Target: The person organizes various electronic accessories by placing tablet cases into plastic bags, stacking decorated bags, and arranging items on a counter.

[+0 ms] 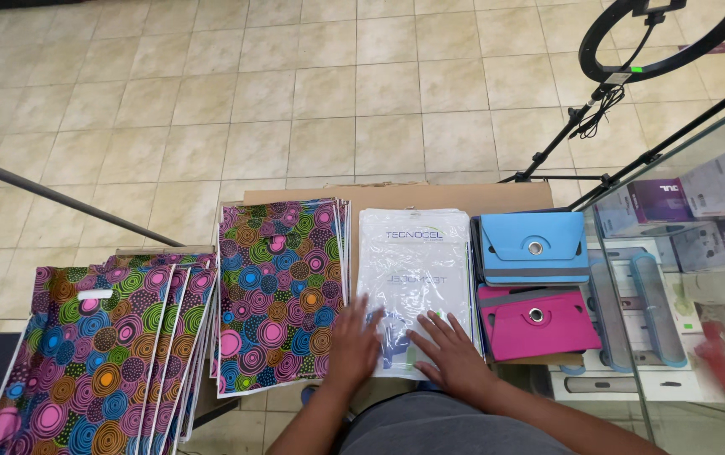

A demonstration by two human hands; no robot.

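Observation:
My left hand (352, 344) lies flat across the seam between a stack of colourful circle-patterned bags (278, 286) and a stack of white plastic bags (413, 270). My right hand (455, 354) rests flat, fingers spread, on the lower part of the white bags. Neither hand grips anything. To the right of the white bags lie a blue tablet case (534, 246) and, nearer to me, a pink tablet case (536, 320). All sit on a brown cardboard surface (396, 196).
A second fanned stack of circle-patterned bags (101, 354) lies at the lower left. A glass display case (691, 278) with boxed items stands at right. A ring light on a stand (632, 50) is on the tiled floor at the upper right. A metal bar (51, 198) crosses at left.

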